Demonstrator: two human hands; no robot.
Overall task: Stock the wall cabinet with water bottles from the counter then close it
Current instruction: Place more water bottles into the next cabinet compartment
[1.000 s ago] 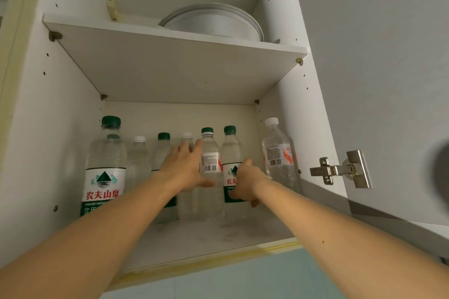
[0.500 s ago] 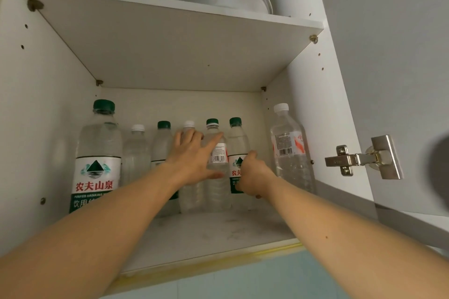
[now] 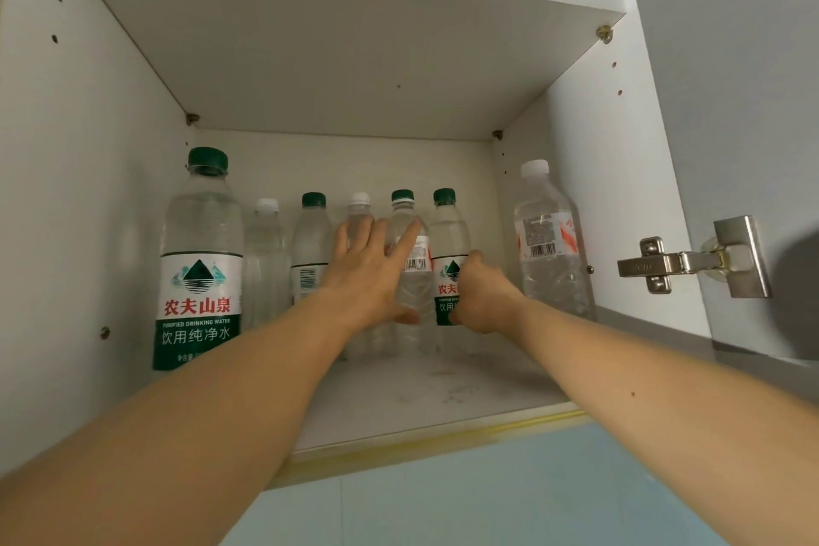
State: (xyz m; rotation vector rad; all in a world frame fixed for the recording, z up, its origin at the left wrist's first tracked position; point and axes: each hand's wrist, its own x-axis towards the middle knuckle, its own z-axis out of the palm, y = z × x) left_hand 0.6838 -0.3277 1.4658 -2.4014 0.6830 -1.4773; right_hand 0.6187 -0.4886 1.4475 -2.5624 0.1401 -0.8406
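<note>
Seven water bottles stand on the wall cabinet's bottom shelf (image 3: 443, 395): four green-capped, three white-capped. The large green-label bottle (image 3: 199, 279) is the leftmost; five smaller ones line the back wall right of it, and a white-capped bottle (image 3: 547, 244) stands apart by the right wall. The left hand (image 3: 370, 275) lies with fingers spread flat against the red-label bottle (image 3: 414, 279). The right hand (image 3: 481, 295) curls around the small green-label bottle (image 3: 447, 262). Bare shelf lies before the row, to the front edge. The door (image 3: 753, 102) hangs open at right.

Seven clear water bottles (image 3: 414, 275) were stood upright on the lower shelf of the open wall cabinet (image 3: 425, 395). The large green-capped bottle (image 3: 199, 262) was placed far left; a white-capped bottle (image 3: 549, 244) was set apart at right.
</note>
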